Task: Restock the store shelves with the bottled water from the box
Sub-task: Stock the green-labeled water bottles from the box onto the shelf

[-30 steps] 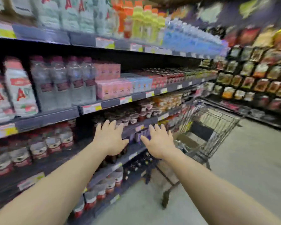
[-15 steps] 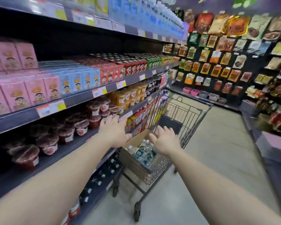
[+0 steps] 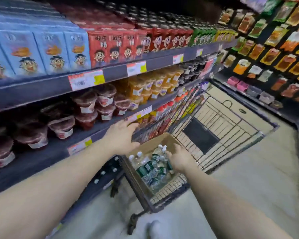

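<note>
A brown cardboard box [image 3: 164,138] stands in the near end of a wire shopping cart [image 3: 219,133]. Several small water bottles [image 3: 152,168] with green labels and white caps lie jumbled inside it. My right hand [image 3: 179,158] reaches down into the box, fingers spread over the bottles on its right side; whether it grips one is hidden. My left hand [image 3: 123,137] hovers open above the box's left rim, beside the shelf edge, with nothing in it.
Shelves [image 3: 41,87] on the left hold blue and red cartons, dark cups [image 3: 86,107], orange cups and dark bottles low down. Hanging snack packets [image 3: 274,49] line the far wall. The cart stands close to the shelves, and pale floor [image 3: 248,169] lies to its right.
The view has swung right and down from the shelves to the cart. Both hands have dropped toward the box, the right one now into the bottles.
</note>
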`<state>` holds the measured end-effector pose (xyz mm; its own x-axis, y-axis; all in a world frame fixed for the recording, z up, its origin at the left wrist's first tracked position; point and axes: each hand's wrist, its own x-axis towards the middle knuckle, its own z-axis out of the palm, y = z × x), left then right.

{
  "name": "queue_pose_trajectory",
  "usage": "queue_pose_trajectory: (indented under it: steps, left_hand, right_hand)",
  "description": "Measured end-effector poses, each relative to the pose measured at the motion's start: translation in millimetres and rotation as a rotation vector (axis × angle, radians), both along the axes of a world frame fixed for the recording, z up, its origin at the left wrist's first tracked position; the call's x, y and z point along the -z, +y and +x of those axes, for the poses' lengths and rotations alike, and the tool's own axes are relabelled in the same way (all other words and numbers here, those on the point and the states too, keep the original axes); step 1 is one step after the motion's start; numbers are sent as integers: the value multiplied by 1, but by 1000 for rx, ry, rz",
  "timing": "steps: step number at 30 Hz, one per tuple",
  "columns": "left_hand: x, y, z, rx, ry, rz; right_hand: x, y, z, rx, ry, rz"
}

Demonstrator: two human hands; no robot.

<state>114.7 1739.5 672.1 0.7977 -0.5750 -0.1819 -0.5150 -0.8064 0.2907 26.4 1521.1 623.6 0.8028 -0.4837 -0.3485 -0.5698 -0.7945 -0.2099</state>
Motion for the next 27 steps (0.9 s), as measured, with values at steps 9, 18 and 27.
queue_pose_trajectory:
  steps: [9, 18, 27]
  left_hand:
    - [130, -79, 27, -370, 292, -29]
    - [211, -107, 29, -506, 367, -7]
    - [229, -125, 26, -545, 378, -46]
  right_hand:
    - [142, -80, 102, -221, 337, 174]
    - [260, -82, 127, -191, 497, 405]
    - [273, -102, 126, -98, 466, 618]
